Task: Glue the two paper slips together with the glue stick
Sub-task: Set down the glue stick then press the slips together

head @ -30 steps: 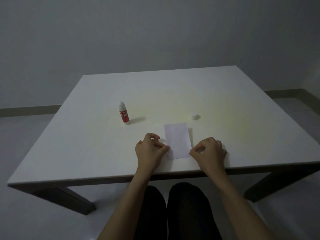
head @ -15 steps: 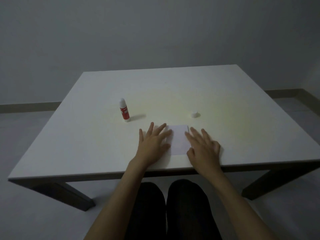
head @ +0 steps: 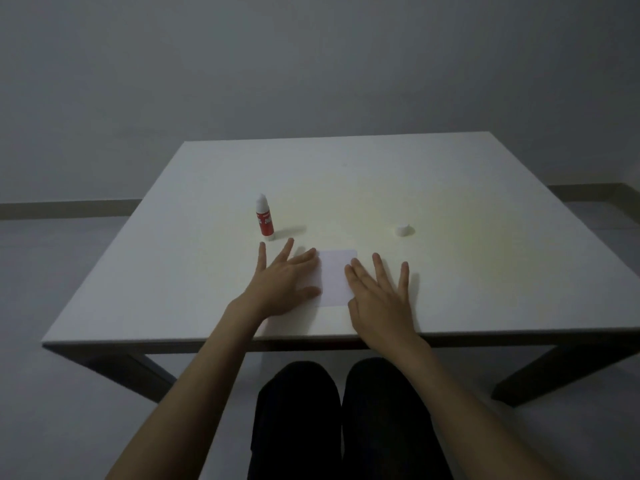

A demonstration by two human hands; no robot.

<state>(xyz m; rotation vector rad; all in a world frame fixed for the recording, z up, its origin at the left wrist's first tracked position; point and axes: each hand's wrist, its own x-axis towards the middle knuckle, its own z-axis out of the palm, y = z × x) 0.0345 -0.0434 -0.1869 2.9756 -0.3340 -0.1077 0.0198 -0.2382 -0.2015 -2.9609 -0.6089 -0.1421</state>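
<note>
A white paper slip (head: 335,277) lies flat near the table's front edge; only one sheet outline shows, so I cannot tell whether a second slip lies under it. My left hand (head: 282,284) rests palm down over its left edge, fingers spread. My right hand (head: 379,294) lies flat over its right edge, fingers spread too. The red-and-white glue stick (head: 264,218) stands upright and uncapped just beyond my left fingertips. Its white cap (head: 402,230) sits on the table to the right, beyond my right hand.
The white table (head: 485,271) has dark legs and a front edge close to my wrists. My knees in dark trousers (head: 339,410) show below it. A grey wall and a brown skirting board (head: 69,207) lie behind.
My hands went from curled fists pinching the slip's lower corners to flat, spread palms on both sides of it, sliding forward over its edges.
</note>
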